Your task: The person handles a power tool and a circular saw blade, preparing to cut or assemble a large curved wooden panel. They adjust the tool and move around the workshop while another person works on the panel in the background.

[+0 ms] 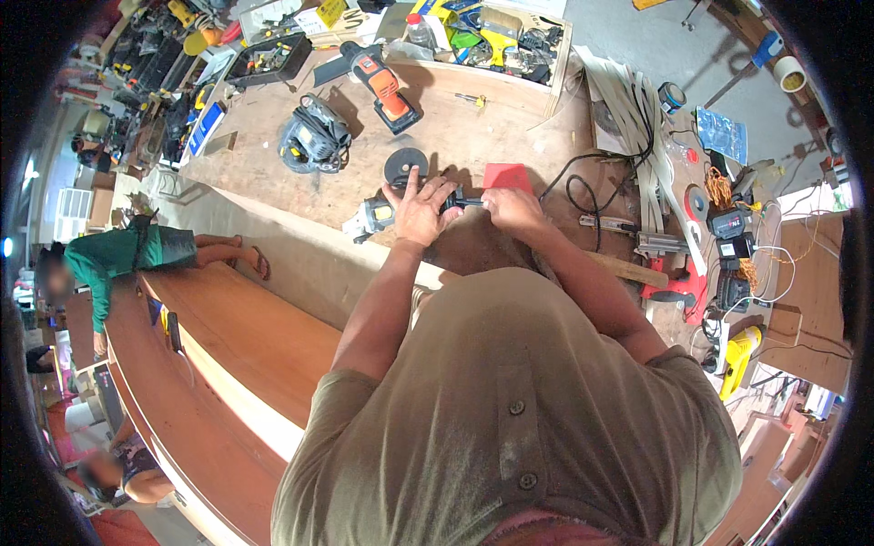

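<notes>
An angle grinder (pixel 371 219) lies near the front edge of the workbench, its silver head pointing left. Across its dark body rests my left hand (pixel 421 209), index finger stretched away and thumb on the near side, holding the tool down. A black disc (pixel 405 166) lies just beyond my fingers. My right hand (pixel 512 209) is closed, its fingertips round the end of a slim dark piece (pixel 470 202) that reaches toward the grinder; its kind cannot be made out. Right behind that hand sits a flat red piece (pixel 506 176).
On the workbench (pixel 264 168) stand a grey corded power tool (pixel 315 136) and an orange cordless drill (pixel 387 91). A wooden tray (pixel 510 82) of tools lies behind. Black cable (pixel 583 182) and pale strips (pixel 637 118) clutter the right. A person in green (pixel 109 255) leans over brown boards (pixel 209 364) at left.
</notes>
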